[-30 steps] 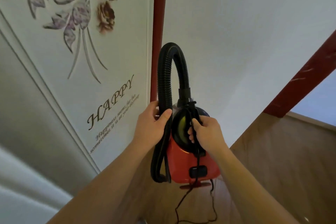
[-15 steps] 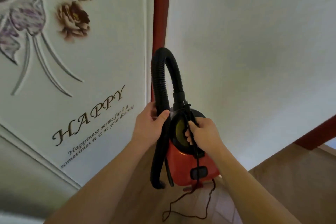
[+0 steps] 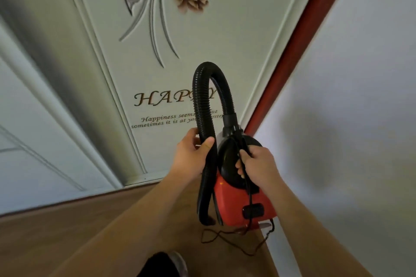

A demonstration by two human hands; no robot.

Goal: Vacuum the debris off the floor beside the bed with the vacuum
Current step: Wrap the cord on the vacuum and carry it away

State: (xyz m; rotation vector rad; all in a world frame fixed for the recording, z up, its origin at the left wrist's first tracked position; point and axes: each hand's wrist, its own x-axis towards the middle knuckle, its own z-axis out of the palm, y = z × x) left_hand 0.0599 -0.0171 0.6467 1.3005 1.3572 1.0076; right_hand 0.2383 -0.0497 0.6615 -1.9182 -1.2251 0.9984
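Now, vacuum [image 3: 238,204]: red body, black top; was held up in both hands above the wooden floor [image 3: 90,227], close to the white wall [image 3: 360,74].
Hose [image 3: 200,101]: black, ribbed; arched up from the top and hung down beside the body.
Left hand [image 3: 191,155]: was wrapped round the hose.
Right hand [image 3: 258,166]: gripped the vacuum's black top together with the cord [image 3: 225,235].
Cord: thin, dark; trailed in loops onto the floor.
Backdrop: flowered panel [image 3: 157,99] lettered "HAPPY"; red frame [image 3: 299,40] beside it.
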